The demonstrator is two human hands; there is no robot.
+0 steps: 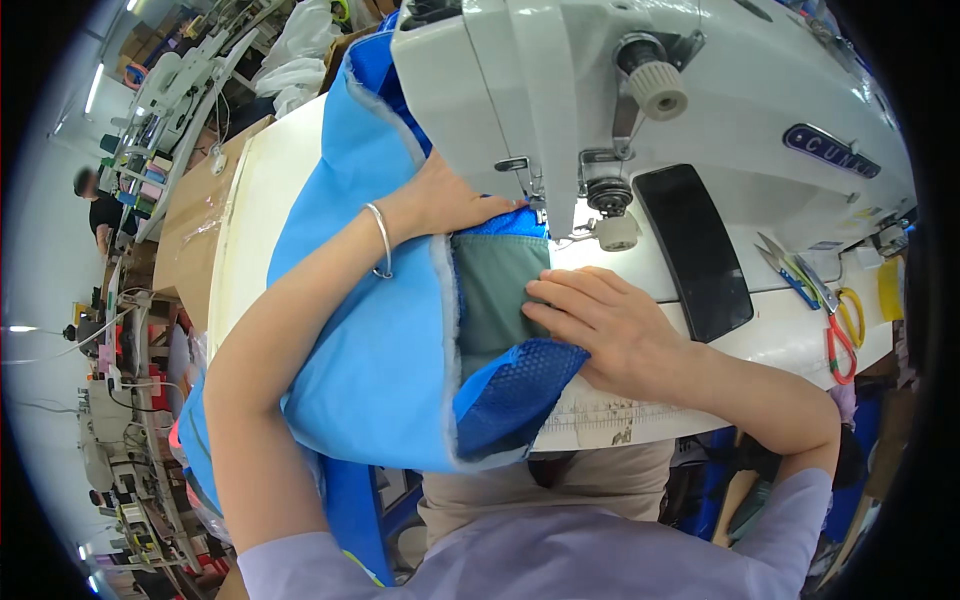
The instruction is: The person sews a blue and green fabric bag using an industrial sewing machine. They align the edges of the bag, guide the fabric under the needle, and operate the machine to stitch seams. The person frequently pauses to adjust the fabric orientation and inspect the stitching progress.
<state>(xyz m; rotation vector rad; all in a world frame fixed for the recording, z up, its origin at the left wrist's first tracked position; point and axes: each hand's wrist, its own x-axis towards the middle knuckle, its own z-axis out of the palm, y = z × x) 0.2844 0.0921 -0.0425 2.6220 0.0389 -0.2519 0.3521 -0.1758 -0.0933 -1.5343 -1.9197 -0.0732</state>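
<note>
A large light blue cloth piece (370,350) with a fuzzy grey edge lies under the sewing machine (520,90). A grey-green panel (500,290) and bright blue cloth run up to the presser foot (541,211). My left hand (450,203), with a silver bracelet (381,240) at its wrist, presses on the cloth left of the needle; one digit stretches toward the foot, the others are partly hidden. Lower right, my right hand (610,325) rests with fingers stretched flat on the green panel's right edge. Dark blue mesh (530,385) folds up beside its palm.
On the white table (590,420), a black phone (693,250) leans by the machine. Scissors (842,330) with red and yellow handles and a blue-handled tool (790,275) lie at the right. A cardboard box (205,215) stands left; beyond are more machines and a person (103,215).
</note>
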